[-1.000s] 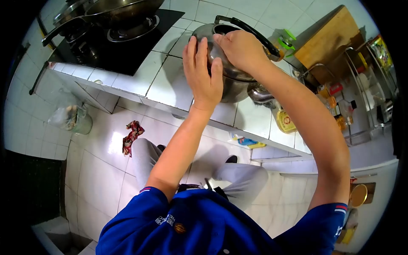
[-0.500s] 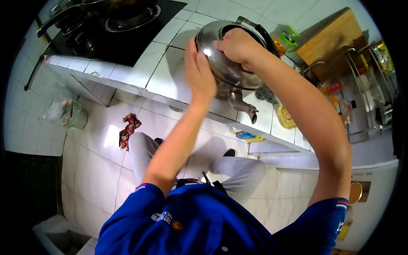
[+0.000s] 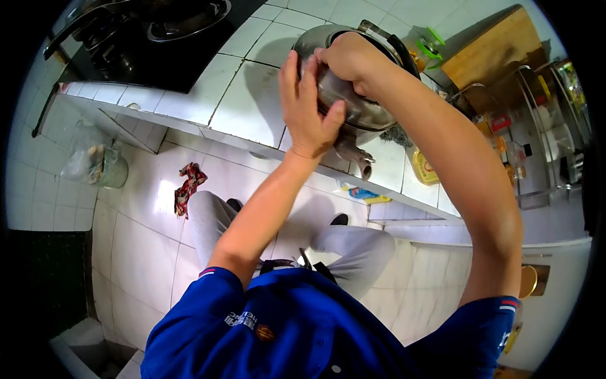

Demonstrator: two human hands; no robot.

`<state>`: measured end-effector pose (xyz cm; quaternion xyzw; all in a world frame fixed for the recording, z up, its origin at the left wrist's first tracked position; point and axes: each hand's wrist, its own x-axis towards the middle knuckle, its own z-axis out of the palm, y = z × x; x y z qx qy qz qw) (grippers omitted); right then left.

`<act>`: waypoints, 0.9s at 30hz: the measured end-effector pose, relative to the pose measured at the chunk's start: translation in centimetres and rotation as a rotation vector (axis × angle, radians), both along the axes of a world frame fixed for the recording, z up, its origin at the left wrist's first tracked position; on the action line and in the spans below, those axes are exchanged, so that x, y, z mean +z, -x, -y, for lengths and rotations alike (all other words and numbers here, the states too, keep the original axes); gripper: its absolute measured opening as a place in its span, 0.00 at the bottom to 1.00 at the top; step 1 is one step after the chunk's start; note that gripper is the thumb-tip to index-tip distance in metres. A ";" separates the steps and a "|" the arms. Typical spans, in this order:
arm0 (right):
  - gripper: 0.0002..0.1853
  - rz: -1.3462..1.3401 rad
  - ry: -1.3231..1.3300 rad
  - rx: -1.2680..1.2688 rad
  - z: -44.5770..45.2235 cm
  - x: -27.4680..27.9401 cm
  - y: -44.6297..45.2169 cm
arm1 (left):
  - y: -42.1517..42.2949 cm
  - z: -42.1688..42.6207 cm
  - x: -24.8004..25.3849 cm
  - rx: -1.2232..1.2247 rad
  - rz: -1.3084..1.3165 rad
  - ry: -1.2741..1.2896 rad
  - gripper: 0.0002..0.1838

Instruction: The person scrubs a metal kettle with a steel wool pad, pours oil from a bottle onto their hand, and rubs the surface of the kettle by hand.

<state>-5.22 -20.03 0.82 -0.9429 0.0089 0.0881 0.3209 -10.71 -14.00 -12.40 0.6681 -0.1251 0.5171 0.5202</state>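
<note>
A stainless steel kettle (image 3: 363,114) sits on the tiled counter, its mouth facing up and its spout (image 3: 358,158) pointing towards me. The black handle (image 3: 401,54) leans to the far side. My left hand (image 3: 309,110) lies against the kettle's left side, fingers spread and thumb apart. Over the mouth is my right hand (image 3: 356,60), closed, with its fingers curled at the rim; whatever they hold is hidden. A grey steel wool scrubber (image 3: 396,136) rests beside the kettle, partly behind my right forearm. Close by stands a yellow container (image 3: 424,169).
A black cooktop (image 3: 158,57) with a pan is at the upper left. On the right are a wooden cutting board (image 3: 495,47), a green-lidded jar (image 3: 430,47) and a wire rack (image 3: 546,132) with bottles. A red patterned cloth (image 3: 189,188) and a waste bin (image 3: 113,167) are on the floor.
My left hand has moved right and its thumb has spread across the kettle's side. The kettle has turned slightly, its spout shifting left. My right hand has moved a little up and left at the mouth.
</note>
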 end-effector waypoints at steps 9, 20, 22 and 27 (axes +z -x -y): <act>0.14 -0.125 0.009 -0.087 -0.6 1.8 0.6 | 0.2 0.4 -0.8 -0.265 -0.237 0.348 0.31; 0.42 -0.048 0.451 0.632 9.2 5.5 3.1 | -2.9 -2.4 -1.5 -0.270 -0.303 0.151 0.33; 0.34 0.230 0.402 0.694 10.5 3.1 4.4 | -4.0 -3.2 0.9 -0.399 -0.368 0.238 0.32; 0.29 0.398 0.445 0.676 10.4 1.8 4.1 | -4.1 -1.6 0.2 -0.426 -0.329 0.315 0.32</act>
